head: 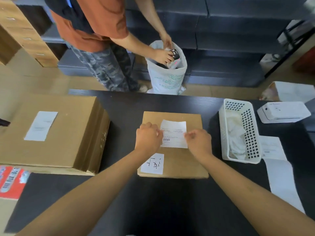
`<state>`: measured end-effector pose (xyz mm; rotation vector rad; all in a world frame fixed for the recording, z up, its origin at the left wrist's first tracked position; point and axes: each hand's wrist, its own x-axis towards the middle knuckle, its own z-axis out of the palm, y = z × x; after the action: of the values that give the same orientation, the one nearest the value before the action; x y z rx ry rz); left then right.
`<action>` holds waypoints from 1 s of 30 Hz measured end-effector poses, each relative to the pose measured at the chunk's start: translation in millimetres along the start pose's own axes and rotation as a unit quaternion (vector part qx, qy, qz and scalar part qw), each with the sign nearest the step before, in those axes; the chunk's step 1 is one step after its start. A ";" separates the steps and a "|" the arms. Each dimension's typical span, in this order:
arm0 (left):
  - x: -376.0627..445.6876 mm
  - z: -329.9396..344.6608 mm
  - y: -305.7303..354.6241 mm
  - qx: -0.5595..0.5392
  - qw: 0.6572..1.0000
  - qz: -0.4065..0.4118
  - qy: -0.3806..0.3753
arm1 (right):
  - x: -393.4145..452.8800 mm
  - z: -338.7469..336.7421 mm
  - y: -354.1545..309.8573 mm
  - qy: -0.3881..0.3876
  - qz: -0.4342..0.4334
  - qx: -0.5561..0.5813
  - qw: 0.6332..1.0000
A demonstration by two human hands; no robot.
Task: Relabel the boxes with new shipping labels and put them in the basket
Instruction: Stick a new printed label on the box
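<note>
1. Now, flat cardboard box lies mid dark table, w/ a shipping label on its top.
2. Left hand: fingers curled, pinching label's left edge.
3. Right hand: fingers curled, pinching label's right edge.
4. White basket just right of box, crumpled paper inside.
5. Big box at left, w/ its own label.
6. Small handwritten slip on flat box's near-left corner.

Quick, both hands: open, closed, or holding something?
Left hand: closed, pinching the left edge of the label on the box.
Right hand: closed, pinching the label's right edge.
</note>
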<state>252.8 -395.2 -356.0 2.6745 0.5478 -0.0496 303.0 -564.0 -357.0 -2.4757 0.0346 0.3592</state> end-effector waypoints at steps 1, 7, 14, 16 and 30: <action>2.6 3.7 -3.0 0.004 1.000 0.004 0.000 | 1.1 3.5 0.4 0.003 -0.005 -0.008 1.000; -0.7 22.7 -7.1 -0.015 1.000 -0.007 0.002 | -2.7 16.1 6.5 0.016 -0.011 -0.039 0.999; -3.1 34.0 -5.5 0.048 0.999 -0.005 -0.006 | 0.7 14.9 15.8 0.012 -0.050 -0.057 0.997; -3.5 35.9 -4.6 0.068 0.998 0.002 -0.004 | 0.9 15.0 18.6 0.017 -0.070 -0.077 0.994; -19.5 41.8 -10.0 0.142 0.954 0.262 0.029 | 4.1 23.1 24.3 -0.018 -0.312 -0.231 0.921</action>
<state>232.9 -410.6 -395.9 3.0186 -0.1820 0.1105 298.5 -569.5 -390.0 -2.7525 -0.9326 0.1396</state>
